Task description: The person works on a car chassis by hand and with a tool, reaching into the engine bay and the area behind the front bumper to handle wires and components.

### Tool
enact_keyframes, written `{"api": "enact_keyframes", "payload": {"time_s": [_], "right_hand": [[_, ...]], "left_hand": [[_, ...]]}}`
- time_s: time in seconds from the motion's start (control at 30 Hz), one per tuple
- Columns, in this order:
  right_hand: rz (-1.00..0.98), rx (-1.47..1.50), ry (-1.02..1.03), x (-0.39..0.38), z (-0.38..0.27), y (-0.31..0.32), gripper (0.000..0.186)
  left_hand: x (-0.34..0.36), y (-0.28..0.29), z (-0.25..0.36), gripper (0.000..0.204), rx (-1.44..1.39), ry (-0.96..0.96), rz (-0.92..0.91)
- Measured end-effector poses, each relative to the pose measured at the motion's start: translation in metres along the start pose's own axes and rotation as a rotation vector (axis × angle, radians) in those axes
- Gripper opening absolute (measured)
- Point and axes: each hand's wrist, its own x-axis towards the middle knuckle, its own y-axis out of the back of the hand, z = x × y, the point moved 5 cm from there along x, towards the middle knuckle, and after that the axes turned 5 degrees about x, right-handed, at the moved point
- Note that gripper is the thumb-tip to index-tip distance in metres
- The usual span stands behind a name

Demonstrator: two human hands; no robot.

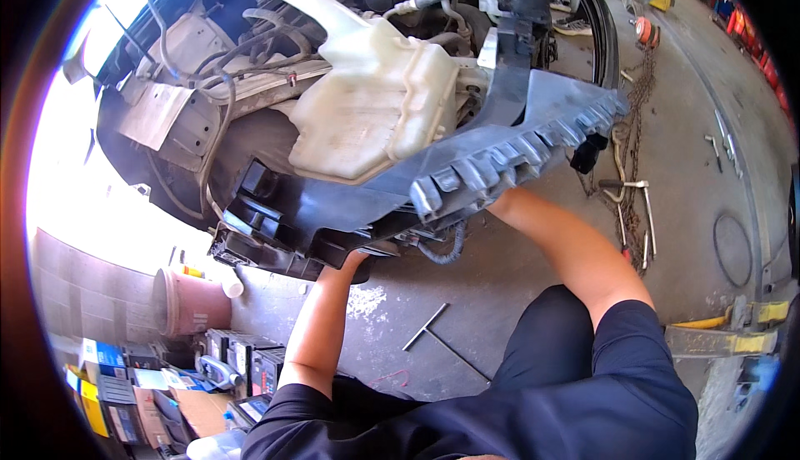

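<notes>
Both my arms reach under a black plastic bumper bracket (358,202) at the front of an opened-up car. My left hand (357,258) goes up behind its lower left edge, and the fingers are hidden there. Under the ribbed right part (517,156) of the bracket, my right hand (502,201) shows only at the wrist; its fingers are covered too. A ribbed black hose (446,247) hangs below the bracket between my hands. Just above the bracket sits a whitish washer fluid tank (367,110) with a tall filler neck.
A T-handle wrench (429,327) lies on the floor below. At right are a chain (637,118), a ratchet (625,183) and a yellow-ended lift arm (725,342). A pink bucket (190,302), several car batteries (267,368) and boxes (104,356) stand lower left.
</notes>
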Motion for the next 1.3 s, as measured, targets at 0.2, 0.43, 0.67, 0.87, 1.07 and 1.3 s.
{"api": "enact_keyframes", "payload": {"time_s": [0.2, 0.43, 0.67, 0.87, 1.07, 1.3], "right_hand": [[-0.097, -0.004, -0.036, 0.003, 0.007, 0.010, 0.044], [-0.148, 0.007, -0.069, 0.006, 0.009, 0.015, 0.039], [-0.169, 0.017, -0.084, 0.009, 0.011, 0.013, 0.035], [-0.227, 0.005, -0.051, 0.008, 0.004, 0.001, 0.031], [-0.395, 0.012, -0.051, -0.023, 0.010, -0.033, 0.028], [-0.349, -0.192, -0.310, -0.045, 0.039, 0.047, 0.027]], "left_hand": [[0.012, -0.005, 0.003, 0.042, -0.061, -0.051, 0.001], [-0.005, -0.001, 0.008, 0.044, -0.099, -0.038, -0.011], [-0.002, -0.002, 0.008, 0.045, -0.099, -0.058, -0.013], [0.019, -0.005, 0.002, 0.046, -0.125, -0.143, 0.063], [-0.014, -0.004, 0.001, 0.032, 0.110, -0.143, 0.484], [-0.030, -0.025, 0.021, 0.052, -0.475, 0.295, 0.700]]}}
